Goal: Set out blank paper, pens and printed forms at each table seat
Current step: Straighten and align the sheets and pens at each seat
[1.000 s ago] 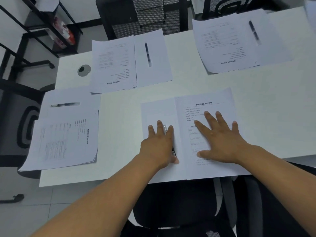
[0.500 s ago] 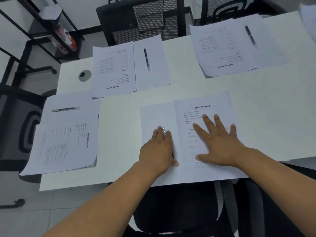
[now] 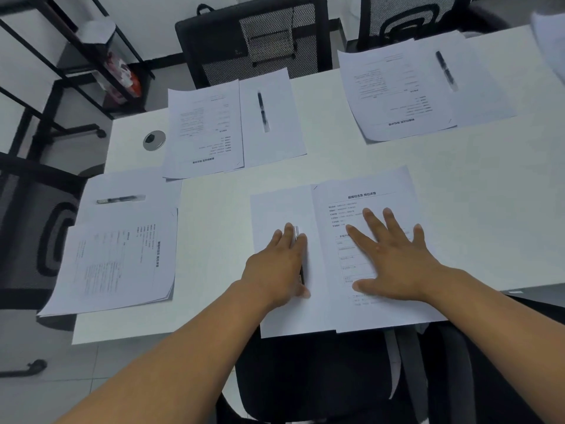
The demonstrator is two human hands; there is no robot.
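**Near seat: pen set down, sheets pressed flat**

Left hand (image 3: pixel 279 264) lay palm-down over the pen (image 3: pixel 296 232) on the blank sheet (image 3: pixel 275 209), fingers closing together since a second earlier; whether it pinched the pen could not be told. Right hand (image 3: pixel 394 258) rested spread and released on the printed form (image 3: pixel 367 197), just right of the blank sheet, unchanged. Neither paper had shifted. Judgement: this seat's set was complete, only squaring left. Beyond the form, three other sets (image 3: pixel 232 123) on the white table (image 3: pixel 214 240) already carried pens, as before.
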